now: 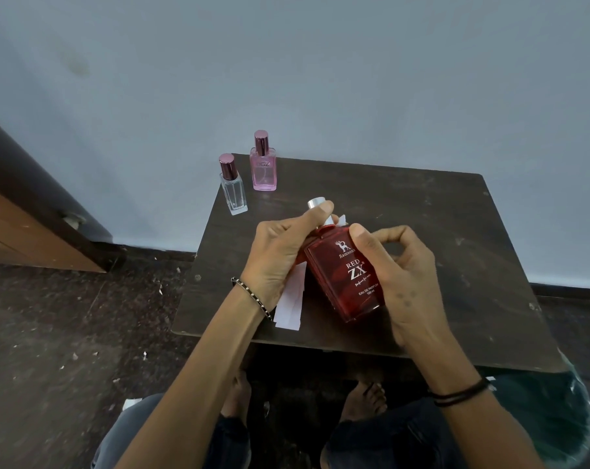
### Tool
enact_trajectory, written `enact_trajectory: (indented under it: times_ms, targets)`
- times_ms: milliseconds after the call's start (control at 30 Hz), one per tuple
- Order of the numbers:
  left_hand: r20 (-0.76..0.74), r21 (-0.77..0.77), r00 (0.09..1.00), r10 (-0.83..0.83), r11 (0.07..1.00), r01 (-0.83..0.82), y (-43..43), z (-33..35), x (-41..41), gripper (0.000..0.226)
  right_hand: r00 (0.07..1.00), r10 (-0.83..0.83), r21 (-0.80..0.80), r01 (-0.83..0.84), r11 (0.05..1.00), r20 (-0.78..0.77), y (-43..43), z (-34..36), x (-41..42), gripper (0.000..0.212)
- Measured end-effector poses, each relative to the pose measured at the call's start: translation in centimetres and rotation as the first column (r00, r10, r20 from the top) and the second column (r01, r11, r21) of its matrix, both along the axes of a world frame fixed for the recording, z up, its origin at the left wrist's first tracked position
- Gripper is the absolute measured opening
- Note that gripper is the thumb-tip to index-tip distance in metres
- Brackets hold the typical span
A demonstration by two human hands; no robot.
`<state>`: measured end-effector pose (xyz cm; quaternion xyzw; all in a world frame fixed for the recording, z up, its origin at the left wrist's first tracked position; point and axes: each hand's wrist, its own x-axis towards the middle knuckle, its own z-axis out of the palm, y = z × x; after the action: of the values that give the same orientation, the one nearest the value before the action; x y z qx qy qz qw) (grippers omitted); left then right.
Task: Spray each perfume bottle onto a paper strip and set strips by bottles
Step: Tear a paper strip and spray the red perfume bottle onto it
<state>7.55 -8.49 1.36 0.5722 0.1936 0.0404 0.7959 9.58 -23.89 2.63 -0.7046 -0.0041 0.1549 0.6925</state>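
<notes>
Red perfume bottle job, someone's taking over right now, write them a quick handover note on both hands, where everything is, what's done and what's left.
Right hand: grips the red bottle, tilted, above the table.
Left hand: fingers on the bottle's silver cap, and it also holds the white paper strips against the bottle.
Clear bottle and pink bottle: upright at the table's far left corner, both capped.
Done: no strip lies by any bottle.
Left: spray the red bottle onto a strip, set it down with that strip, then do the same for the clear and pink ones.
</notes>
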Motion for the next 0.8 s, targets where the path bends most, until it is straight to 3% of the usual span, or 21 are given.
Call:
enact_trajectory:
  times_ms: [200, 367, 800]
  targets:
    - [0.015, -0.067, 0.996, 0.085, 0.994, -0.084, -0.7, 0.3, -0.1, 0.034, 0.994, -0.109, 0.103, 0.111, 0.989, -0.017, 1.0, -0.1, -0.9, 0.034]
    - [-0.070, -0.164, 0.987, 0.147, 0.974, -0.157, -1.8, 0.5, 0.0, 0.033, 0.989, -0.145, 0.072, 0.142, 0.987, 0.043, 1.5, -0.6, -1.7, 0.036]
    - [-0.029, -0.002, 0.989, 0.147, 0.989, -0.147, -2.2, 0.2, -0.1, 0.031, 0.978, -0.164, 0.032, 0.161, 0.986, 0.127, 1.5, -1.0, -1.9, 0.036]
